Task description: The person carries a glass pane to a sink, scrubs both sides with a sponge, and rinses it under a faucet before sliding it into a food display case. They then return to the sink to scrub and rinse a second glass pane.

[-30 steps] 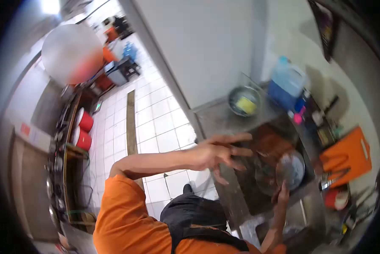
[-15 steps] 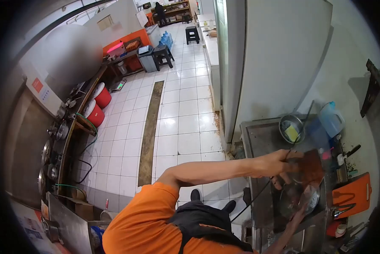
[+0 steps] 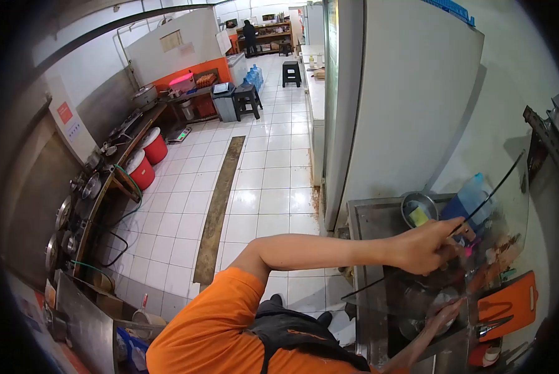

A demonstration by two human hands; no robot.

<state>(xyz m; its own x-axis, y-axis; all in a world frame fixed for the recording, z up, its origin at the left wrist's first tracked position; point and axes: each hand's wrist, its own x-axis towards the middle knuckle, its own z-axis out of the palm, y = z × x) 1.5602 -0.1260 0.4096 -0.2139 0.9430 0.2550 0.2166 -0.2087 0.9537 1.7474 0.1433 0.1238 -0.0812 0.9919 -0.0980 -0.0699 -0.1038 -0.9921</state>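
My left hand (image 3: 426,248) reaches across the sink, fingers curled over the edge of a see-through sheet with a thin dark rim (image 3: 500,187). The sheet is tilted; its rim runs from the sink's near side up towards the wall, and a blurred brownish reflection shows at its right. Lower down, my right hand (image 3: 442,316) appears behind or under the sheet, over the sink basin, beside a round metal bowl (image 3: 410,327). Its fingers point towards the wall, and I cannot tell whether they hold anything. A metal bowl with a yellow-green sponge (image 3: 419,216) stands at the sink's far end.
A jug of blue liquid (image 3: 472,202) stands against the wall. An orange cutting board (image 3: 510,305) leans beside the tap (image 3: 494,327). A tall pale cabinet (image 3: 410,106) rises beyond the sink (image 3: 366,215). Red buckets (image 3: 140,171) and black stools (image 3: 248,100) stand across the tiled floor.
My left hand has swung the see-through sheet to the right and tilted it, so its rim now reaches towards the wall. My right hand stays low over the basin. The view has shifted slightly.
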